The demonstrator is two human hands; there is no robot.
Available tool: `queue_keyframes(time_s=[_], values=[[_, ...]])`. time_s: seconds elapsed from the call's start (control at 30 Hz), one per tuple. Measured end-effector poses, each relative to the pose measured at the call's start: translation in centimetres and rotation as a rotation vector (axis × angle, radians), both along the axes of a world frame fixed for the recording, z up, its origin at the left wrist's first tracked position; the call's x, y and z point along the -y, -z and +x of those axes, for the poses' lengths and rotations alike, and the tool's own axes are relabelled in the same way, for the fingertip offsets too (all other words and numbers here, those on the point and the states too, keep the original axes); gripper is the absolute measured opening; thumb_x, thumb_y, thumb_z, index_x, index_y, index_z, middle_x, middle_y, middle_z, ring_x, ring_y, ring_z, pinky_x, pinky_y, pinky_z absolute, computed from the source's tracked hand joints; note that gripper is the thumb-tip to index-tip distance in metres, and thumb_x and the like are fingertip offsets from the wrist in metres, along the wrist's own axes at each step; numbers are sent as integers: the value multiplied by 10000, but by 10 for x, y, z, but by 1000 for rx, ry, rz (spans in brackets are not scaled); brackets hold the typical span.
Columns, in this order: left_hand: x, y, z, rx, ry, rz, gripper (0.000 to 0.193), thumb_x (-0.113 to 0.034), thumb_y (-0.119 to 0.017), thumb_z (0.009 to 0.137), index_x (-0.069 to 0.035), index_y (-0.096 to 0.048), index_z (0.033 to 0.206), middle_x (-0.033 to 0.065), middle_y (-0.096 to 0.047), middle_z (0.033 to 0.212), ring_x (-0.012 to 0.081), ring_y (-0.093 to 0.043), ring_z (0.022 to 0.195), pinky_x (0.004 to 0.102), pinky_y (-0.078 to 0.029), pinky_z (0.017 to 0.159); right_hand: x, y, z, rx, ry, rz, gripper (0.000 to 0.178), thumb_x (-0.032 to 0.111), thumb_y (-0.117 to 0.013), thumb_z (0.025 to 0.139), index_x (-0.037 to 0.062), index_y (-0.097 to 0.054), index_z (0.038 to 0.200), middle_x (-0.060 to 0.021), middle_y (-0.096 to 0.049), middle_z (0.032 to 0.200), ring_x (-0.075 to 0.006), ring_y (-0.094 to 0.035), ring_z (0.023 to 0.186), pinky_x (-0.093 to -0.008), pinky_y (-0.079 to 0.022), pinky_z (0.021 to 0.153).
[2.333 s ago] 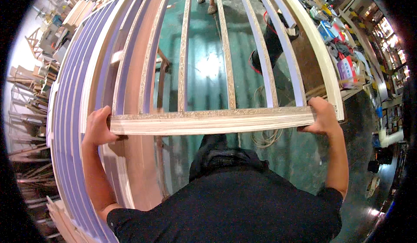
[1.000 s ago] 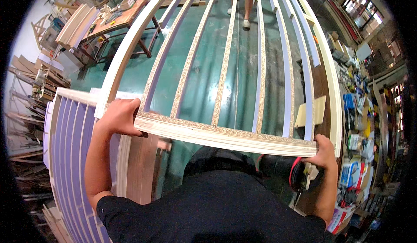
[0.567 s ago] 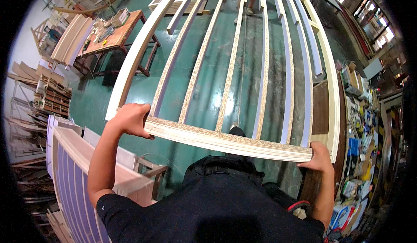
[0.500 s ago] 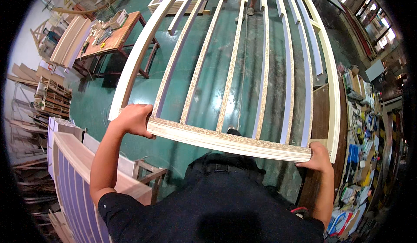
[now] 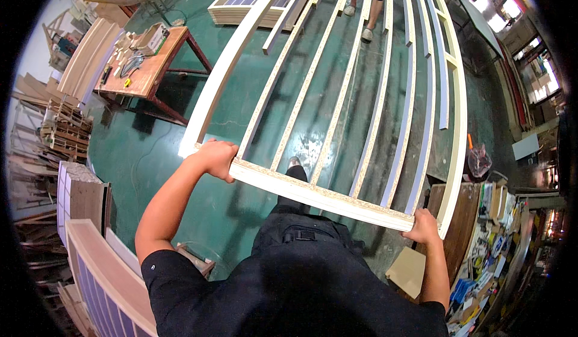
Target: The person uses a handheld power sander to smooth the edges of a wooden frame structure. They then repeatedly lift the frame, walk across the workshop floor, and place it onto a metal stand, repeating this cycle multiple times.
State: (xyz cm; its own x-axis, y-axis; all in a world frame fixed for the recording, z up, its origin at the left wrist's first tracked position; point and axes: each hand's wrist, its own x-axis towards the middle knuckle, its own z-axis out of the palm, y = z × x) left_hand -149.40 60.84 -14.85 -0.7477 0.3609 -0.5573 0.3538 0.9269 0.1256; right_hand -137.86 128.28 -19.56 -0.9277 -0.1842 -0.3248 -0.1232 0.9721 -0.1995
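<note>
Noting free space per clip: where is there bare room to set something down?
Green floor lies mostly bare between the workbench, slatted frame and panel stack. Crowded: the workbench's left side, under tools, and the supply heap, lower right.

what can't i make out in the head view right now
All in the head view:
Far end of the wooden frame: cut off by the top edge.
Other person's upper body: also cut off there; legs show.
Palms of left hand and right hand: hidden by their backs.
Small items at right: too small, cluttered.

Long, pale, slatted wooden frame [image 5: 319, 201], aloft
</note>
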Motion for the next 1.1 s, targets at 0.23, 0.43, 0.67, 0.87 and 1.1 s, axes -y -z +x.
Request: queue_keyframes(time_s=[0.23,0.43,0.67,0.87,1.1], values=[[44,46,-190,-63,60,22,542,-357,-873,603,-41,-668,993,163,-672,1043,364,-677,1025,502,-567,885,34,24,-183,-26,-45,81,524,349,-874,562,31,-679,931,-172,-645,935,-400,-636,942,-496,-548,831],[73,66,-345,-99,43,25,420,-340,-872,614,-71,-676,871,126,-663,972,350,-670,1001,495,-565,857,66,36,-335,-16,-16,70,526,346,-884,564,53,-695,957,-150,-627,985,-378,-611,997,-494,-550,838],[95,99,-524,-178,65,43,424,-337,-878,603,-72,-683,871,115,-668,997,348,-652,1023,486,-563,857,94,70,-505,-55,9,96,545,321,-912,545,46,-697,964,-136,-615,998,-383,-588,1036,-496,-557,847],[108,114,-662,-161,44,-8,489,-294,-895,638,-87,-716,1043,102,-613,1183,345,-566,1175,496,-538,962,121,85,-640,-58,24,100,554,335,-931,540,33,-692,938,-148,-611,976,-382,-576,1010,-483,-525,877],[154,145,-817,-150,47,-8,540,-343,-915,628,-106,-731,1077,96,-589,1180,337,-561,1174,503,-543,955,162,124,-790,1,57,162,584,392,-926,563,32,-698,961,-161,-639,1032,-403,-579,1055,-479,-525,931]])
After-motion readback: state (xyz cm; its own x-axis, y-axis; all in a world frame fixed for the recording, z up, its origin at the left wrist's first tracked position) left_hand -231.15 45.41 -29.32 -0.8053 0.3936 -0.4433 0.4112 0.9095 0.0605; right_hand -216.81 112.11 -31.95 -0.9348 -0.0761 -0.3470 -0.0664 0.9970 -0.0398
